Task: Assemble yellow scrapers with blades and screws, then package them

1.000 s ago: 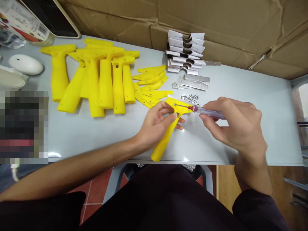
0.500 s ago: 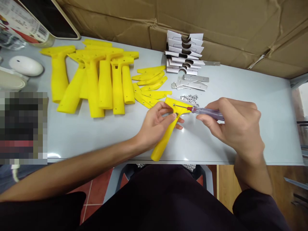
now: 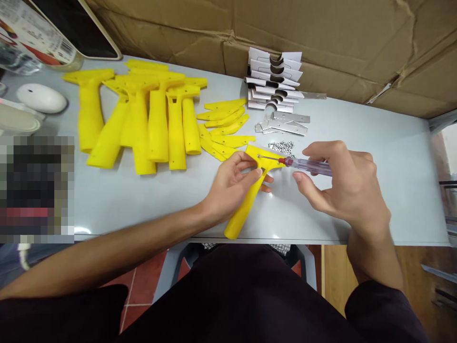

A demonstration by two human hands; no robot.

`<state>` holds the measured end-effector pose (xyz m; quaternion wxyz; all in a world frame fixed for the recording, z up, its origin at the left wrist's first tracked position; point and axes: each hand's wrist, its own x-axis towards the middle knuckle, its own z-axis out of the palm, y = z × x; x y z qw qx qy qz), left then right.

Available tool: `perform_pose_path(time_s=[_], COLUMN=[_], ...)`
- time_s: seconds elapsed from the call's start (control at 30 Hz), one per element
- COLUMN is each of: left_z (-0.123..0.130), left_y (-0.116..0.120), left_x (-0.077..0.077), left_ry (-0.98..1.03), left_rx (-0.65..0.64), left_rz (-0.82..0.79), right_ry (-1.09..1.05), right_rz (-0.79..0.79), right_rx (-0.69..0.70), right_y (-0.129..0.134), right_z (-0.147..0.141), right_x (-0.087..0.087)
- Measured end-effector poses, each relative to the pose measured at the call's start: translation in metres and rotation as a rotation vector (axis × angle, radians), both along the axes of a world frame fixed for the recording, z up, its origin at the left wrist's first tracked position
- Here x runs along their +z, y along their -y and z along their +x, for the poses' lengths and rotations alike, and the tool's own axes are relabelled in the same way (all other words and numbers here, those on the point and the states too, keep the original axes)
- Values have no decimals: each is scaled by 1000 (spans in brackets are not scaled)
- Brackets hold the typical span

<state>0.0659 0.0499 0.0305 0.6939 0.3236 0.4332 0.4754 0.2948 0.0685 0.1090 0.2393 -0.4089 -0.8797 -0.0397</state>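
Observation:
My left hand (image 3: 235, 183) grips a yellow plastic T-shaped scraper handle (image 3: 246, 205) by the neck, its tube slanting down toward the table's front edge. A screw sits in the wide head, and the tip of a screwdriver (image 3: 310, 166) meets it there. The screwdriver has a clear purplish grip and a red collar, and lies nearly level. My right hand (image 3: 352, 183) holds its grip from the right, the thumb off to the side and the handle's end hidden by the fingers. Just behind the head lies a small pile of screws and nuts (image 3: 283, 146).
Several yellow handles (image 3: 157, 124) lie at the left, beside thin yellow curved plates (image 3: 228, 124). Metal blades (image 3: 291, 125) and a stack of white-wrapped pieces (image 3: 274, 78) are at the back, before a cardboard wall (image 3: 321, 43). A white mouse (image 3: 41, 97) is far left.
My right thumb and fingers have spread a little apart around the screwdriver's grip. The tip stays at the screw, and my left hand keeps its hold on the scraper handle.

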Motion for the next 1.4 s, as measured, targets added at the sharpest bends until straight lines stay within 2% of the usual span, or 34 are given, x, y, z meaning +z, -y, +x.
perform_pose_path(time_s=[0.1, 0.27, 0.47, 0.7, 0.83, 1.03, 1.27, 1.4], left_z=[0, 1, 0, 1, 1, 1, 1, 1], left_y=[0, 0, 0, 0, 0, 0, 0, 0], left_x=[0, 2, 1, 1, 1, 0, -1, -2], left_ry=[-10, 18, 8, 28, 29, 34, 21, 24], left_rx=[-3, 13, 0, 24, 28, 27, 22, 31], left_rz=[-6, -4, -4, -6, 2, 26, 12, 16], right_ry=[13, -21, -2, 6, -18, 66, 15, 45], right_rz=[-52, 70, -62, 36, -15, 83, -20, 73], right_rx=[18, 18, 40, 8, 65, -5, 86, 28], right_y=[1, -3, -2, -1, -1, -6, 1, -1], right_z=[0, -1, 1, -1, -1, 1, -1, 0], right_x=[0, -2, 1, -2, 0, -1, 2, 2])
